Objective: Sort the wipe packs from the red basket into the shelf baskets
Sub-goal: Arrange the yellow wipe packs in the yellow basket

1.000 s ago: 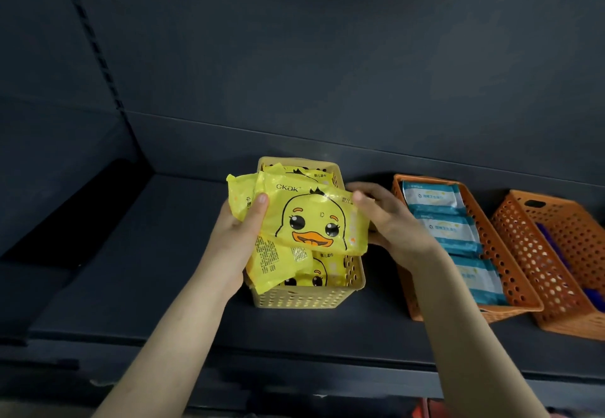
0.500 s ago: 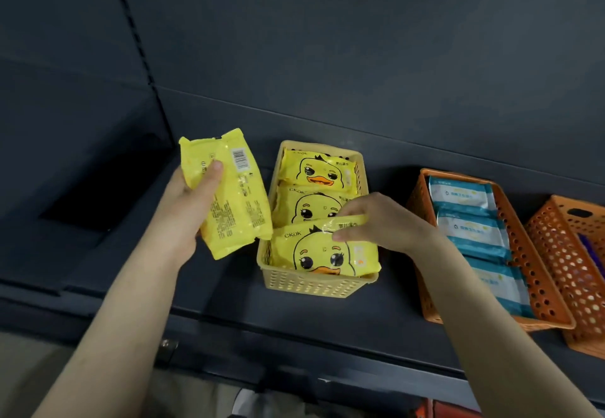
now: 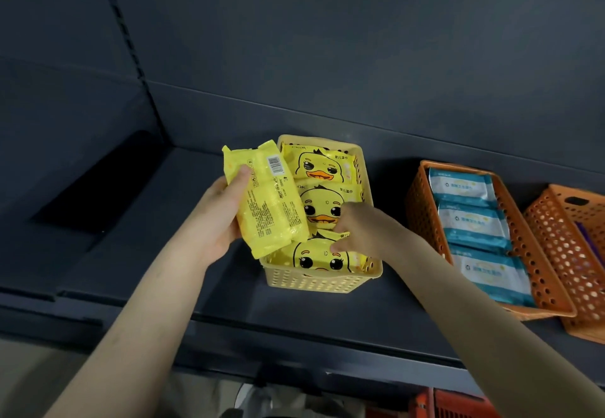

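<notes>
At frame centre, my left hand [image 3: 219,217] grips a yellow wipe pack [image 3: 268,198], barcode side facing me, thumb curled over its left edge, just beside the yellow basket [image 3: 314,281] on the shelf [image 3: 131,254]. My right hand [image 3: 360,231] pinches the top edge of the nearest duck-faced pack [image 3: 314,258] inside that basket.

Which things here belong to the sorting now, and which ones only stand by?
In use: left hand holding yellow pack; right hand pinching front duck pack; yellow basket.
Standing by: orange basket of blue packs; second orange basket.
</notes>
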Demonstrator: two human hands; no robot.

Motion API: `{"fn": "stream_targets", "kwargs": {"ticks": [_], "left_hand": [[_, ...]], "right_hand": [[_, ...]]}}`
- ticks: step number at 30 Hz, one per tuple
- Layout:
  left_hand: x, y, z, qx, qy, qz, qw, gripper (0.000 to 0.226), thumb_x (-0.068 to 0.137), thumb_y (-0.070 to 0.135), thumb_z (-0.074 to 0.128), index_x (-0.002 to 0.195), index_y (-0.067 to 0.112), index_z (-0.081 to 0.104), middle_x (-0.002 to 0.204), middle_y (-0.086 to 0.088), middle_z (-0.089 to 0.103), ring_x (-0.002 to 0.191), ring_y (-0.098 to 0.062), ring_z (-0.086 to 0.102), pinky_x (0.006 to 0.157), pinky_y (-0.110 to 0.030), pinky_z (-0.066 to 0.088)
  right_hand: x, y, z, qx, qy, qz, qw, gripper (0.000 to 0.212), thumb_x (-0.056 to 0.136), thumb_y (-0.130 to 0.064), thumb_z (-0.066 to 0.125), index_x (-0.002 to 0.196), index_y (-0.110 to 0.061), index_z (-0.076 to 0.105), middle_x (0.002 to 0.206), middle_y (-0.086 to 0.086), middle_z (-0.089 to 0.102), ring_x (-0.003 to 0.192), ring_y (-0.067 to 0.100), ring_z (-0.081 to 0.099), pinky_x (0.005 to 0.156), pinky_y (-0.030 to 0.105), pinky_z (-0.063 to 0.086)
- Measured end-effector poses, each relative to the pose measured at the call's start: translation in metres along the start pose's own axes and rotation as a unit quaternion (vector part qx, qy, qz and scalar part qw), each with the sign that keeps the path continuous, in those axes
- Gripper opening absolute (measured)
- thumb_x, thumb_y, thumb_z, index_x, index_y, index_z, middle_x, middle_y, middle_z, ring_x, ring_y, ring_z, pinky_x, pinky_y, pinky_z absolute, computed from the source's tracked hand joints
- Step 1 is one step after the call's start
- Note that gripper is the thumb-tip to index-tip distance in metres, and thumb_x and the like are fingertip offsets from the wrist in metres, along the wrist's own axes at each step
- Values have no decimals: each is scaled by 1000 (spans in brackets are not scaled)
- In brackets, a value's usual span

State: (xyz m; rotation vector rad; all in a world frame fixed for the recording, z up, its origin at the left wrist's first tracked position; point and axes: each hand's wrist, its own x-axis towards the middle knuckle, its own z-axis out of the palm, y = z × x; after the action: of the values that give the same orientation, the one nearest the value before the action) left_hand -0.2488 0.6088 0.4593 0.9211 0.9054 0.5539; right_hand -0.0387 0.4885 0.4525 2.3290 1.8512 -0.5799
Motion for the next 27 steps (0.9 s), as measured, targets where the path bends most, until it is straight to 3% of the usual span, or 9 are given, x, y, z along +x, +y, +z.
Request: {"fn": "stream_targets", "kwargs": {"ticks": [6,10,13,15,18,20,23,25,27], "left_hand": [[-1,3,-3,-14,-26,-20,999,50,94,64,35,123,30,60,110,3,74,97,-15,72,59,-34,59],[-6,4,3,-49,-40,-24,998,50,94,65,34,121,32,60,112,1,73,98,-17,72,63,-38,60],[-9,2,21,-62,-98,-22,993,62,90,69,36,128,25,58,118,-5,71,104,-27,70,74,-45,60],[-12,0,33,-49,-106,-25,993,70,83,72,41,122,17,60,114,-6,70,99,-33,71,75,-46,60],[-14,2,37,16,-116,-7,993,75,74,72,46,117,13,64,117,-10,65,94,-31,72,72,-43,61],[-12,6,31,80,-71,55,993,58,85,65,49,105,15,70,112,-8,69,86,-23,73,64,-38,60],[4,9,20,226,79,219,946,23,97,46,49,105,33,67,111,10,65,90,2,62,77,-21,49],[13,12,20,306,59,240,920,25,95,52,46,110,43,64,115,23,57,97,16,53,80,-11,38],[20,10,25,336,3,192,922,42,91,65,41,118,40,62,116,24,58,103,11,53,85,-17,39]], "right_hand": [[-17,5,-7,137,83,-14,987,40,85,-40,70,121,-22,66,114,-5,64,104,9,60,86,21,47],[-27,-8,-26,294,201,-47,933,35,91,-47,56,124,-36,62,114,-24,62,104,-4,60,82,11,48],[-28,-32,-32,416,105,-93,899,52,90,-62,44,140,-47,42,138,-22,52,124,-5,49,100,20,44],[-24,-44,-27,414,75,-95,902,63,87,-68,44,145,-47,32,146,-19,45,133,3,43,109,31,38],[-21,-41,-23,446,116,-96,882,46,92,-48,58,135,-37,45,122,-20,62,115,3,58,94,21,48],[-22,-27,-23,542,96,-77,831,27,95,-36,58,123,-36,56,116,-12,69,110,11,64,89,23,54],[-22,-1,-22,634,-1,-54,771,39,94,-32,58,133,-27,54,124,-5,67,115,18,64,97,39,53],[-19,8,-25,627,-40,-65,775,48,92,-28,60,138,-22,49,129,2,65,116,22,63,95,40,53],[-15,9,-30,620,-42,-65,781,53,87,-27,63,137,-24,48,130,6,64,115,24,64,91,38,55]]}}
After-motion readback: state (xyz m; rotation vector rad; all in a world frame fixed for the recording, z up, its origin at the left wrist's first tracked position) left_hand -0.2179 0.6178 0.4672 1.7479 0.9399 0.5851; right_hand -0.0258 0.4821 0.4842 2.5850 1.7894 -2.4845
